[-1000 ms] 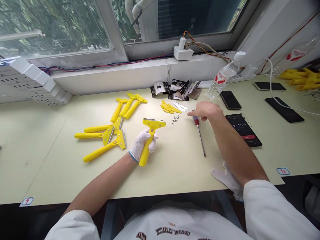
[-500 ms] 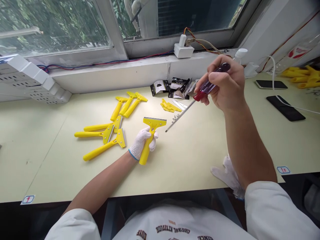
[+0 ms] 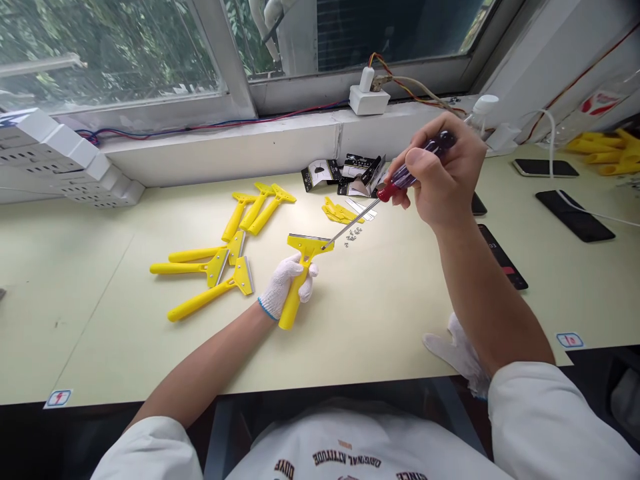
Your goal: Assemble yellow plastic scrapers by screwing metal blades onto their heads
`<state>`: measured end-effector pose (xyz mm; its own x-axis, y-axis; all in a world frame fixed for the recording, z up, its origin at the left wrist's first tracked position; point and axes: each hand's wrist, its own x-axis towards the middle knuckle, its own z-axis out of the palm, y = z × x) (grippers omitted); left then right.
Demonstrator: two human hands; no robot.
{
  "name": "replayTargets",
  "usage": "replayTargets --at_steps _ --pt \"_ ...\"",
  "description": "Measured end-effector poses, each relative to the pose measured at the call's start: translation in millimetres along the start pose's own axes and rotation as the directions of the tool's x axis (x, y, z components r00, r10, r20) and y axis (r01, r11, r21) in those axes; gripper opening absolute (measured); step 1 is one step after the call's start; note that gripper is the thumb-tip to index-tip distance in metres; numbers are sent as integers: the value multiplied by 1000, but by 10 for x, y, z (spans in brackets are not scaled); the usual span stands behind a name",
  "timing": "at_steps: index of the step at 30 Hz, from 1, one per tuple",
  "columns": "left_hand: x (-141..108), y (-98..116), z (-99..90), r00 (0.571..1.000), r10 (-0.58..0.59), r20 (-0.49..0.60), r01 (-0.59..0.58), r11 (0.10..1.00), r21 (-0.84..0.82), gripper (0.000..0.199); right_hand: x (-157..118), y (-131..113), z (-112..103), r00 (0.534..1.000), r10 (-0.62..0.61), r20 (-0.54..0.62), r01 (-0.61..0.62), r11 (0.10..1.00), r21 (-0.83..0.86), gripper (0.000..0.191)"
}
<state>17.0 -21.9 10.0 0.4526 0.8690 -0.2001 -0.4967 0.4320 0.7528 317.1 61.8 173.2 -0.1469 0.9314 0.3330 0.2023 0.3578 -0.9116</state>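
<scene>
My left hand (image 3: 287, 283), in a white knit glove, is closed round the handle of a yellow scraper (image 3: 293, 303), its bladed head pointing away from me. My bare right hand (image 3: 445, 173) grips a screwdriver (image 3: 406, 175) by its dark purple and red handle. The shaft slants down to the left, and its tip is at the right-hand screw on the scraper's head. Just beyond lie several small screws (image 3: 354, 233), some yellow plastic pieces (image 3: 340, 212) and thin blades (image 3: 367, 209).
Several yellow scrapers (image 3: 210, 268) lie to the left, with more yellow handles (image 3: 263, 208) behind. Black packaging (image 3: 345, 177) lies by the window ledge. An empty glove (image 3: 457, 350) rests at the front edge. Phones (image 3: 575, 215) and a cable are on the right.
My right hand has moved slightly left, bringing the screwdriver tip from beside the scraper onto its head at the right-hand screw. My left hand still holds the scraper in place.
</scene>
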Motion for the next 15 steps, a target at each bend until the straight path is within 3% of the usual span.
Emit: replayTargets --at_steps 7,11,13,15 --pt "-12 18 44 1000 9 -2 -9 1000 9 34 11 18 -59 1000 -16 -24 16 1000 20 36" --pt "-15 23 49 1000 7 -7 -7 1000 7 34 15 39 -42 1000 -8 25 7 999 31 37" --pt "-14 22 41 1000 9 -3 -9 1000 5 35 0 61 39 995 -101 -20 102 990 102 36" --pt "-11 19 30 1000 5 -2 -5 1000 3 37 -23 74 146 967 -210 -142 231 962 146 37"
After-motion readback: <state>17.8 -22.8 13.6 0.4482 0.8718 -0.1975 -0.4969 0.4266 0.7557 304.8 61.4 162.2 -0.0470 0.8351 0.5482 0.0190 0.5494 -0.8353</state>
